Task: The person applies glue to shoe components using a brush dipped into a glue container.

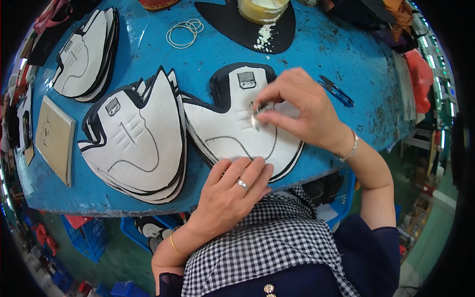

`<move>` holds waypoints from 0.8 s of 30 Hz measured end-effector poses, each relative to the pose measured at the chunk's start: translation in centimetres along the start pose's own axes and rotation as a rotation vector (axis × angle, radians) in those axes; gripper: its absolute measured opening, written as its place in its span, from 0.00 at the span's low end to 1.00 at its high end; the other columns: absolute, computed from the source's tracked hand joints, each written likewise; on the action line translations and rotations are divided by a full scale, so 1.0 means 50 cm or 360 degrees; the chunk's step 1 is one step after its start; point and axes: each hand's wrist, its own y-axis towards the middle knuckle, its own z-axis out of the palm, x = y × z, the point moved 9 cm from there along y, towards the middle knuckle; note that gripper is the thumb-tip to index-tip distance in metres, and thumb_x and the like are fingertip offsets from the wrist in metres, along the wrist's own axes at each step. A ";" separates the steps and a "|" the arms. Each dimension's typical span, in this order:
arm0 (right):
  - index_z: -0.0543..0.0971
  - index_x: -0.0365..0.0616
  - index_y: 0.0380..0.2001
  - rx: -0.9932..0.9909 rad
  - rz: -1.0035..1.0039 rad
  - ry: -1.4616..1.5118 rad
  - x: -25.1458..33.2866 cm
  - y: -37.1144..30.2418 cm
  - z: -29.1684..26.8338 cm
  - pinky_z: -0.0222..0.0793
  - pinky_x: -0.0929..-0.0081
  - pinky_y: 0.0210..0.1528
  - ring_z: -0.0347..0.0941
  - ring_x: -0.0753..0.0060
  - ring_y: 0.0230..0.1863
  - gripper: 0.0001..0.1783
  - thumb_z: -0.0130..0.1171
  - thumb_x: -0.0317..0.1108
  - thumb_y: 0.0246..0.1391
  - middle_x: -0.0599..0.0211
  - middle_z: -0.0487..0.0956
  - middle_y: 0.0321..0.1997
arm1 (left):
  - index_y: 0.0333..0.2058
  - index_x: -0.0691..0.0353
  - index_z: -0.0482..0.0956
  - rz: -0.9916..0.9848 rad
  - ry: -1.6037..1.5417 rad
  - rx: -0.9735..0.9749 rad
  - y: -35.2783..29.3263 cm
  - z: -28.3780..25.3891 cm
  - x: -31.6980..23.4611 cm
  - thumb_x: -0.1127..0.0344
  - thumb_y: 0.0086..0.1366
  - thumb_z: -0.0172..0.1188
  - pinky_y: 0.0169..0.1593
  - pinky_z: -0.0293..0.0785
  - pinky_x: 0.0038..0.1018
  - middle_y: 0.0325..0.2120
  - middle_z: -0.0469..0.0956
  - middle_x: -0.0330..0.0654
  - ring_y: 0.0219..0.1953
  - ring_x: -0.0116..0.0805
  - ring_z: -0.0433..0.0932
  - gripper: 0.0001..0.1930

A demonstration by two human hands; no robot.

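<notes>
A stack of white shoe-upper pieces with black edges (213, 121) lies in front of me, with dark zigzag stitching and a small mesh patch on the top piece. My right hand (309, 111) is over its middle, fingertips pinched on a small dark-and-white thing (258, 110) that touches the white surface; the fingers hide most of it. My left hand (235, 193) rests with its fingers flat on the stack's near edge. Just left sits a second stack of matching pieces (133, 163), a pen-like mark on its top piece.
A third stack (74, 74) lies far left, above a tan notebook (55, 138). At the back are rubber bands (184, 34) and a yellowish tub (262, 11) on a black piece (222, 20) with white crumbs (264, 37). Blue thread snips (337, 92) lie right of my hand.
</notes>
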 end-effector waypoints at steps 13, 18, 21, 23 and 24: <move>0.84 0.49 0.35 0.0078 -0.0365 -0.0112 0.066 -0.034 -0.026 0.67 0.66 0.41 0.74 0.69 0.31 0.15 0.77 0.33 0.42 0.77 0.82 0.32 | 0.45 0.67 0.82 0.0154 0.0132 0.0157 0.029 -0.013 -0.030 0.70 0.54 0.63 0.48 0.74 0.35 0.44 0.77 0.44 0.45 0.38 0.77 0.18; 0.82 0.39 0.42 -0.0463 0.0348 0.0227 -0.137 0.060 -0.148 0.73 0.80 0.49 0.79 0.78 0.43 0.07 0.63 0.30 0.63 0.68 0.85 0.42 | 0.50 0.63 0.82 0.0170 0.0072 0.0169 0.037 -0.024 -0.022 0.72 0.50 0.64 0.47 0.74 0.36 0.41 0.76 0.42 0.43 0.39 0.77 0.24; 0.82 0.40 0.39 -0.0796 0.0630 0.0715 -0.261 0.129 -0.168 0.68 0.82 0.34 0.69 0.86 0.31 0.10 0.70 0.33 0.57 0.75 0.78 0.30 | 0.51 0.59 0.82 0.0124 -0.0044 0.0315 0.033 -0.027 -0.006 0.75 0.50 0.63 0.45 0.74 0.34 0.37 0.75 0.39 0.39 0.37 0.76 0.25; 0.83 0.40 0.38 -0.0743 0.0580 0.0012 -0.272 0.159 -0.179 0.71 0.77 0.38 0.74 0.79 0.33 0.11 0.71 0.34 0.56 0.70 0.79 0.32 | 0.52 0.55 0.83 0.0052 -0.0278 0.0346 0.028 -0.032 0.009 0.75 0.49 0.64 0.42 0.73 0.33 0.31 0.72 0.37 0.35 0.35 0.74 0.27; 0.83 0.40 0.38 -0.0755 0.0574 0.0005 -0.282 0.163 -0.182 0.71 0.77 0.38 0.74 0.79 0.33 0.11 0.71 0.34 0.56 0.70 0.79 0.32 | 0.49 0.60 0.82 0.0074 -0.0394 0.0404 0.027 -0.042 0.008 0.74 0.54 0.60 0.44 0.72 0.33 0.31 0.74 0.39 0.35 0.37 0.75 0.21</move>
